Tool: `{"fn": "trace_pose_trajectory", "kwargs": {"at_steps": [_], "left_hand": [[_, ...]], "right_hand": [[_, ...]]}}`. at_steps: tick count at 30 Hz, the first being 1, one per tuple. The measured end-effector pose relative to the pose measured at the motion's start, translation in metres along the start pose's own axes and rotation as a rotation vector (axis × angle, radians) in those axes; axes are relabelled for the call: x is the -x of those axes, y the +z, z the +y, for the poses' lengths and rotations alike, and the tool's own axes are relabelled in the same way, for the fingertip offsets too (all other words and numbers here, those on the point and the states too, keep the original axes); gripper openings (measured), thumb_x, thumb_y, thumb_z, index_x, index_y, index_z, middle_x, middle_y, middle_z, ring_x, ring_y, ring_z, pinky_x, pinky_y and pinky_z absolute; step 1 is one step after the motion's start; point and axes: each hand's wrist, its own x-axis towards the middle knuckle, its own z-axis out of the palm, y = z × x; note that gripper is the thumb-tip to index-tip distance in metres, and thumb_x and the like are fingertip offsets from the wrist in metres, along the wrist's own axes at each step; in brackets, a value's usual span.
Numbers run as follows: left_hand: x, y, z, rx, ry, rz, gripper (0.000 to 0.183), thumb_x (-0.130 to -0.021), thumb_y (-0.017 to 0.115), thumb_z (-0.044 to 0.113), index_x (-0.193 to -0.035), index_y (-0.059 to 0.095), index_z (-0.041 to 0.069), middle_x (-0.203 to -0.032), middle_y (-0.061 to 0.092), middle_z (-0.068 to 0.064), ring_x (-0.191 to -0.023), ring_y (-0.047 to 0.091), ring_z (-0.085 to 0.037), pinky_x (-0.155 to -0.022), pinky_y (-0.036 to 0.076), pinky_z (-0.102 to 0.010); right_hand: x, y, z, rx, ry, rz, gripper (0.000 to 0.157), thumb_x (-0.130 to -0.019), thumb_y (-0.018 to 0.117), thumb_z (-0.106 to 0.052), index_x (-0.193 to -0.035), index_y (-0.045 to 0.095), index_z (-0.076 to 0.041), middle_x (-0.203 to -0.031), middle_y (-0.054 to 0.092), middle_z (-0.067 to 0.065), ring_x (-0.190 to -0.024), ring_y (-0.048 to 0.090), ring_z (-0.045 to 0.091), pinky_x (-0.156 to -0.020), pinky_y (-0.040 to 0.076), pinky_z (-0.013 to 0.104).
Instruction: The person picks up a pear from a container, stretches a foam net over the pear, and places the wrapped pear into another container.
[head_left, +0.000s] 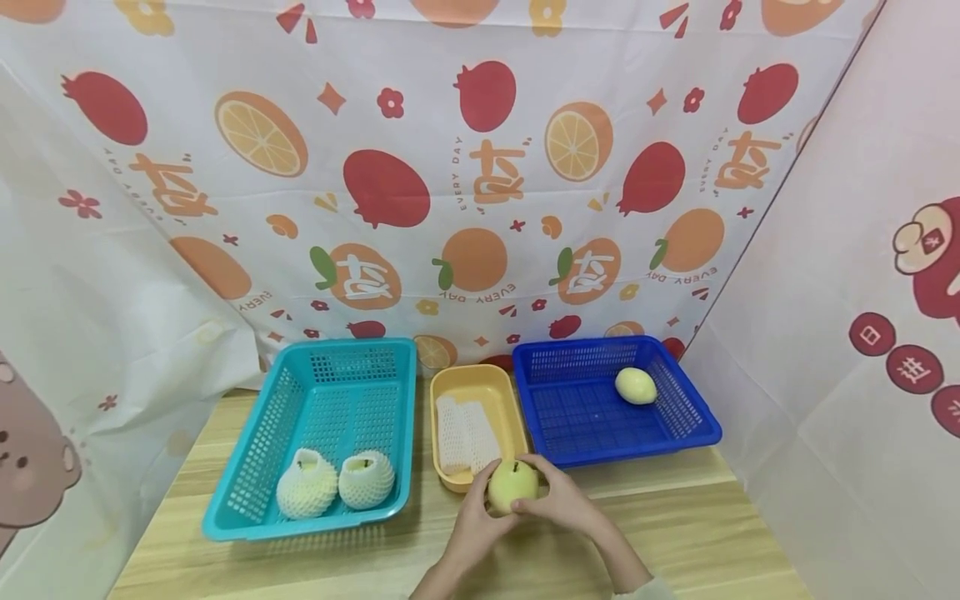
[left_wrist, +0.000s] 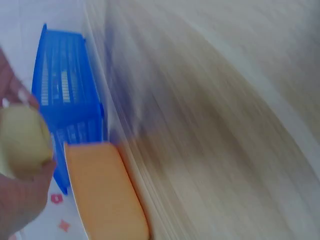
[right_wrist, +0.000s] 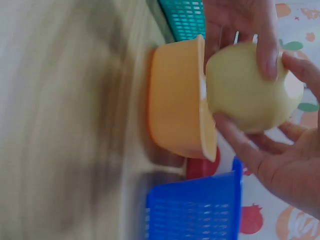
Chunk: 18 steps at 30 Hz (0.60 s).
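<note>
Head view. One pear, round, smooth-skinned, yellow-green, short dark stem uppermost: the pear (head_left: 513,487) is held between the left hand (head_left: 480,510) at 8 o'clock and the right hand (head_left: 558,500) at 3 o'clock. Both hands are clamped on it, fingers and thumbs curved round its sides; the forearms are angled inward from the lower edge. At 11 o'clock of the pear, one yellow-orange tray (head_left: 487,381), smooth plastic, rounded corners, in which white foam netting (head_left: 467,435) is laid flat. Between 9 and 10 o'clock, one turquoise basket (head_left: 330,408), perforated plastic, flared walls; in its near end are set a netted pear (head_left: 307,487) and a second netted pear (head_left: 367,482), each sheathed in ribbed white foam, open-topped. At 2 o'clock, one blue basket (head_left: 570,417), lattice-walled, in which a bare yellow fruit (head_left: 636,387), oval, is placed. All are supported on a wood-grained table (head_left: 375,567), backed by a creased, fruit-printed sheet (head_left: 300,67).

Left wrist view. The pear, blurred, is gripped at the left edge; the blue basket is seen beyond it towards 1 o'clock, the tray at 4 o'clock.

Right wrist view. The pear is enclosed by spread, bent fingers, the left hand at 12 o'clock, the right at 5 o'clock. The tray's smooth side is shown at 9 o'clock, the blue basket's slotted wall at 7 o'clock.
</note>
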Motion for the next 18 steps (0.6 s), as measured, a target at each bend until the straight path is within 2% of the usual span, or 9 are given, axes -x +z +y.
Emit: {"fn": "trace_pose_trajectory", "kwargs": {"at_steps": [3,5,10,14,18], "left_hand": [[0.001,-0.011,-0.003,0.076,-0.032,-0.078,0.080,-0.074,0.079,0.020,-0.139,0.033,0.007,-0.131,0.040,-0.020,-0.112,0.046,-0.037,-0.086,0.045,-0.042],[0.002,-0.018,-0.005,0.108,-0.047,-0.120,0.080,-0.073,0.079,0.017,-0.139,0.034,0.007,-0.130,0.040,-0.021,-0.113,0.044,-0.039,-0.086,0.045,-0.043],[0.005,-0.031,-0.006,0.142,-0.097,-0.203,0.077,-0.074,0.078,0.015,-0.137,0.035,0.002,-0.130,0.040,-0.023,-0.113,0.044,-0.040,-0.087,0.045,-0.043],[0.007,-0.040,-0.004,0.187,-0.139,-0.254,0.074,-0.077,0.075,0.014,-0.136,0.034,-0.001,-0.132,0.036,-0.027,-0.114,0.043,-0.042,-0.088,0.044,-0.044],[0.009,-0.049,-0.004,0.237,-0.153,-0.315,0.073,-0.080,0.072,0.012,-0.139,0.030,-0.001,-0.136,0.030,-0.031,-0.116,0.042,-0.043,-0.089,0.043,-0.045]], "right_hand": [[0.003,0.002,0.008,-0.092,-0.014,-0.052,0.070,-0.078,0.075,-0.025,-0.137,0.041,-0.011,-0.133,0.041,0.019,-0.109,0.048,0.038,-0.083,0.045,0.048],[0.005,0.005,0.012,-0.129,-0.032,-0.091,0.069,-0.079,0.074,-0.023,-0.138,0.040,-0.012,-0.135,0.039,0.019,-0.108,0.050,0.037,-0.083,0.047,0.044],[0.008,0.012,0.020,-0.228,-0.054,-0.160,0.067,-0.082,0.071,-0.020,-0.139,0.037,-0.011,-0.139,0.034,0.019,-0.109,0.051,0.035,-0.082,0.048,0.037],[0.008,0.017,0.023,-0.300,-0.066,-0.169,0.065,-0.083,0.070,-0.016,-0.138,0.038,-0.010,-0.140,0.033,0.018,-0.110,0.050,0.036,-0.084,0.047,0.036],[0.008,0.020,0.023,-0.329,-0.060,-0.168,0.062,-0.082,0.070,-0.015,-0.137,0.040,-0.012,-0.137,0.037,0.016,-0.109,0.051,0.034,-0.085,0.046,0.037]]}}
